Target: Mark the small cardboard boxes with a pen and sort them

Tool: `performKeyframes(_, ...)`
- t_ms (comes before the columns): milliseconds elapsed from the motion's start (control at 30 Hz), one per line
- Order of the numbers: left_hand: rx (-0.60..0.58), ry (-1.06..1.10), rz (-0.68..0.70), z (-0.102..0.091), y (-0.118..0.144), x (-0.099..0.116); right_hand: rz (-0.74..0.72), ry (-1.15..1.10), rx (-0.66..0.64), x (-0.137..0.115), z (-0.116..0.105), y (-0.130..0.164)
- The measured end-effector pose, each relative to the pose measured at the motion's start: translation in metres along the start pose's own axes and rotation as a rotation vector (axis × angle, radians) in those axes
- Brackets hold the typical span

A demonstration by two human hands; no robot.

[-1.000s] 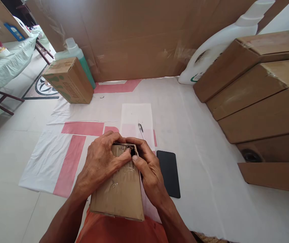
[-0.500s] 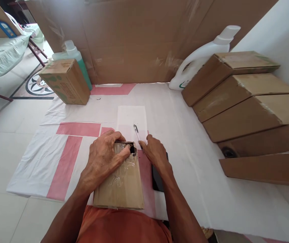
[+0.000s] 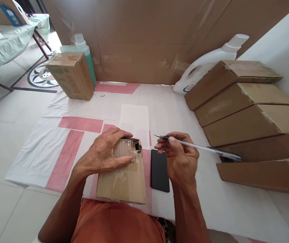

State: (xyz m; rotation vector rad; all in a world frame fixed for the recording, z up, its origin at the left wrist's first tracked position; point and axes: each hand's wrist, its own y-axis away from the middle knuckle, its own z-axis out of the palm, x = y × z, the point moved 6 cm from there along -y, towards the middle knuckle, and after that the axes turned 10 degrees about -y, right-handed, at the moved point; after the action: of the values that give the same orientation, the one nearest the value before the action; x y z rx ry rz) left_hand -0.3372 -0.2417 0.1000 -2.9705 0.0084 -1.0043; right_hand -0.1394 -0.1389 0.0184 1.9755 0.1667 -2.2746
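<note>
A small cardboard box point(image 3: 121, 182) lies before me, with clear tape on its face and a torn dark hole at its far right corner. My left hand point(image 3: 106, 152) holds it, fingers over the far edge and thumb across the top face, just below the hole. Between the thumb and fingers of my right hand point(image 3: 181, 157) is a clear pen point(image 3: 197, 145) with a black grip, raised to the right of the box. Its tip points left. Beneath and beside that hand, a black phone point(image 3: 159, 172) lies flat on the cloth. Beyond the box is a white sheet of paper point(image 3: 135, 118).
Several cardboard boxes point(image 3: 230, 114) line the right side, a white jug point(image 3: 205, 64) behind them. At the back left stand another box point(image 3: 73, 77) and a green-liquid bottle point(image 3: 90, 60). A tall cardboard panel point(image 3: 139, 40) closes off the back of the cloth-covered table point(image 3: 179, 111).
My right hand has picked up the pen from the paper and lifted it to the right, uncovering the phone. The left thumb has slid off the hole onto the box face.
</note>
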Motion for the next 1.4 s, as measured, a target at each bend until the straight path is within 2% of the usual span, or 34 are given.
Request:
performKeyframes(67,0.004,-0.028,0.024,0.004,0.000,0.001,-0.096,-0.257,-0.003,-0.023,0.004,0.019)
performKeyframes(133,0.031,-0.061,0.036,0.007,-0.001,0.001,-0.123,-0.318,-0.061,-0.035,0.014,0.037)
performKeyframes(300,0.093,-0.100,0.046,0.013,0.000,0.002,-0.179,-0.147,-0.061,-0.038,0.028,0.057)
performKeyframes(533,0.091,-0.082,0.049,0.014,0.001,0.003,-0.251,0.078,-0.081,-0.043,0.039,0.052)
performKeyframes(767,0.109,-0.076,0.060,0.016,0.002,0.000,-0.275,0.139,-0.118,-0.051,0.045,0.050)
performKeyframes(967,0.110,-0.069,0.055,0.015,0.001,0.000,-0.261,0.150,-0.182,-0.056,0.042,0.051)
performKeyframes(1100,0.119,-0.071,0.062,0.015,0.002,0.000,-0.238,0.203,-0.199,-0.055,0.032,0.054)
performKeyframes(1267,0.110,-0.076,0.061,0.014,0.002,0.001,-0.221,0.231,-0.138,-0.058,0.017,0.057)
performKeyframes(1400,0.095,-0.091,0.044,0.015,0.001,0.000,-0.167,0.065,-0.024,-0.055,0.003,0.044)
